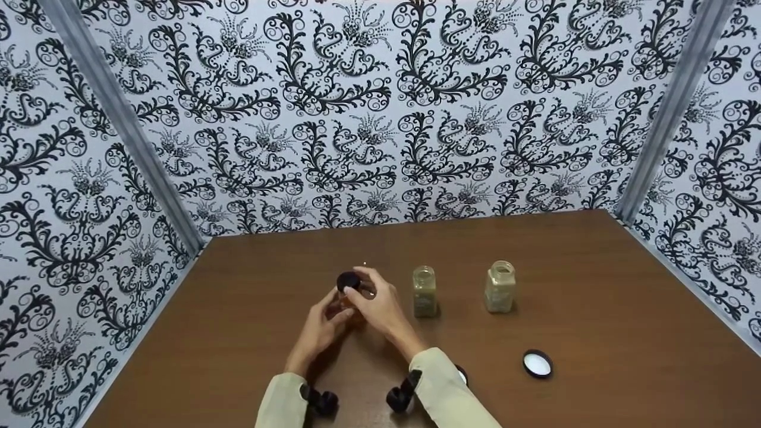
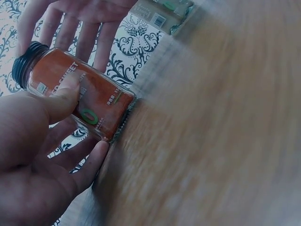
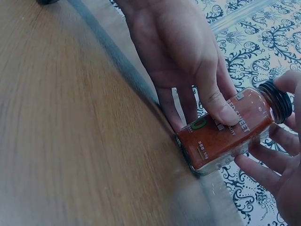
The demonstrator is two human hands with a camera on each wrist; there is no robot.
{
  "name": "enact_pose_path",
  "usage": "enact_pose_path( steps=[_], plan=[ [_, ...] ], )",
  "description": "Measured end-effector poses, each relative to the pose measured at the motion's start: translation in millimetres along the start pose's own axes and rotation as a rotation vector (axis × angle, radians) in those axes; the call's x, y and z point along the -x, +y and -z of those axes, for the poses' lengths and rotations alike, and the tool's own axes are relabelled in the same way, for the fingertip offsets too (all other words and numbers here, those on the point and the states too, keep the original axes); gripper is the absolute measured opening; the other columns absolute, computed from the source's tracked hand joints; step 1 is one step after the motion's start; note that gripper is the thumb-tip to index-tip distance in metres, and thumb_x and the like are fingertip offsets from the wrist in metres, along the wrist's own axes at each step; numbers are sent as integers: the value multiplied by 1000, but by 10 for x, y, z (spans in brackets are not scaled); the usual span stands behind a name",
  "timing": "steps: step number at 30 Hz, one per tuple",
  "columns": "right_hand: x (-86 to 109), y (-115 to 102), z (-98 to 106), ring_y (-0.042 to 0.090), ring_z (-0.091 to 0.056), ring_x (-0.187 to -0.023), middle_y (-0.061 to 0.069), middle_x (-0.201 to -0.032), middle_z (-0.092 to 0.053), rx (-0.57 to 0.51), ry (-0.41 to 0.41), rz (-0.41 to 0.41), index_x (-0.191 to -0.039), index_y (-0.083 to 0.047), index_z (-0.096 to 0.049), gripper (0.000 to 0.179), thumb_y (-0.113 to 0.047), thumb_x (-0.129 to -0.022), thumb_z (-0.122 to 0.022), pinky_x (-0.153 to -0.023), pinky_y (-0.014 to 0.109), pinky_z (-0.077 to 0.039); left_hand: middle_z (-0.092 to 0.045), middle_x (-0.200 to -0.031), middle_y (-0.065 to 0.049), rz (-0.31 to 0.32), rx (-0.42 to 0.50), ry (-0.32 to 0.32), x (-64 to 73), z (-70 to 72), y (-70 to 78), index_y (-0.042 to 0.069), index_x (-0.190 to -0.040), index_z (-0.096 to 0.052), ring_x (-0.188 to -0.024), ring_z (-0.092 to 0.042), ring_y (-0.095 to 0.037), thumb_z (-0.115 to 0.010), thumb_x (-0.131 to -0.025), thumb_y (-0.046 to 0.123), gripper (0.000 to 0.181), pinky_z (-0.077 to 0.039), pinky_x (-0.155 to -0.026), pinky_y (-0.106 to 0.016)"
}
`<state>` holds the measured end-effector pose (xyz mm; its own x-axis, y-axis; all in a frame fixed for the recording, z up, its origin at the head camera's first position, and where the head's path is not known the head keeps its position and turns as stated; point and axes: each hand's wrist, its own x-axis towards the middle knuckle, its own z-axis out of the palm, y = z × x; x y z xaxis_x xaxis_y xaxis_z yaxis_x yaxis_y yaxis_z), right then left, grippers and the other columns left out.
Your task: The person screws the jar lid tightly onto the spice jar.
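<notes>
A square glass jar of orange-red powder [image 2: 96, 101] stands between both hands, its base at or just above the wooden table. My left hand [image 1: 321, 330] grips the jar's body, thumb across the printed label and fingers round the other side. At the top, my right hand [image 1: 380, 303] pinches the black screw lid [image 1: 348, 280] between thumb and fingers. The lid sits on the jar's neck; how tightly it is screwed cannot be seen. Right of the hands are two uncapped jars, one with greenish powder [image 1: 424, 298], the other with paler powder [image 1: 500, 291].
A black lid with a white inside [image 1: 538, 364] lies at the right of the table [image 1: 238, 285]. Another lid [image 1: 462, 374] is partly hidden by the right sleeve [image 1: 449, 392]. Patterned walls [image 1: 368, 148] enclose the table at the back and sides.
</notes>
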<state>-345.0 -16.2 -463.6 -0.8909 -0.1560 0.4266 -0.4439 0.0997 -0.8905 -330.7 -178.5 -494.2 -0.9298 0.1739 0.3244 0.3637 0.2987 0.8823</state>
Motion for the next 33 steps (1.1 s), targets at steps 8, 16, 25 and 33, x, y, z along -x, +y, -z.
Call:
enact_pose_path(
  steps=[8,16,25,33],
  plan=[
    [-1,-2,-5,35,-68,-115,22,-124,-68,-3,6,0,-128,-7,-64,35,-19,-95,-69,-98,46,-54,-59,-134,-33,9,-10,-8,5,3,9,-9,-150,-35,-121,-62,-41,-62,-97,5,61,-53,-93,-29],
    [29,-155,-14,44,-66,-114,30,-119,-67,-53,15,-8,-123,5,-61,33,-5,-93,-68,-100,56,-51,-60,-132,-32,0,-18,-10,-9,9,-4,-8,-150,-37,-120,-63,-42,-62,-98,5,59,-54,-92,-27],
    [2,4,-4,35,-65,-119,23,-126,-67,-55,0,-2,-130,-3,-58,41,-16,-93,-71,-103,45,-51,-58,-136,-31,-8,-37,-10,-5,5,-9,-7,-150,-37,-122,-62,-41,-61,-98,6,58,-55,-95,-33],
    [3,-4,-11,35,-66,-117,21,-126,-68,-4,4,-3,-129,-6,-62,36,-18,-96,-67,-102,46,-52,-58,-136,-31,-6,-20,-15,12,13,9,-6,-151,-36,-123,-61,-42,-61,-99,6,59,-55,-94,-32]
  ],
)
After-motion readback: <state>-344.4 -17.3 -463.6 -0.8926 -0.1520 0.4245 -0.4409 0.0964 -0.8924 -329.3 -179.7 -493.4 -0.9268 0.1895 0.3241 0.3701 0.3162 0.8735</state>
